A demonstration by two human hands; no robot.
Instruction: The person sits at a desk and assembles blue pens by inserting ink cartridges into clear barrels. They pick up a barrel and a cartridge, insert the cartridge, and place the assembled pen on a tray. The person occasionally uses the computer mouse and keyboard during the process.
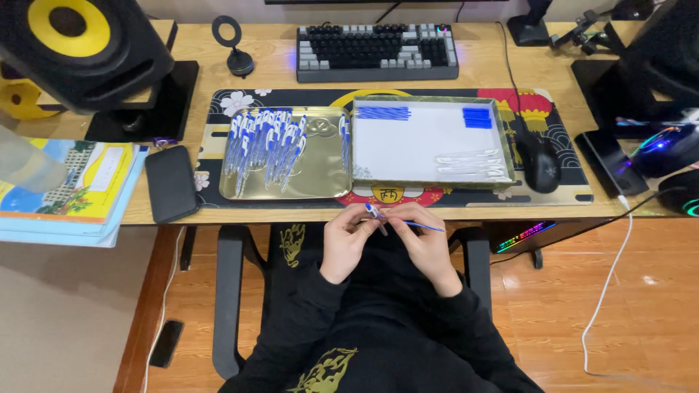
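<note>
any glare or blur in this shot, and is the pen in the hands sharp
Head view: even indoor light; soft sheen on the gold tray, coloured glow from the gear at far right. The left hand and right hand are fairly sharp, but the pen between them is small and slightly soft. Desk edges bow a little from the wide lens.

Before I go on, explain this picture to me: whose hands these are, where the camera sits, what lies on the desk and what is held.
One camera, worn on a seated person's head, looks down at their own two bare hands. The left hand and right hand meet just below the desk edge, together holding a blue-and-white pen with a thin blue refill. On the desk a gold tray holds many such pens; beside it a white-lined box holds blue parts and clear tubes. Behind are a keyboard, a mouse and a speaker.
</note>
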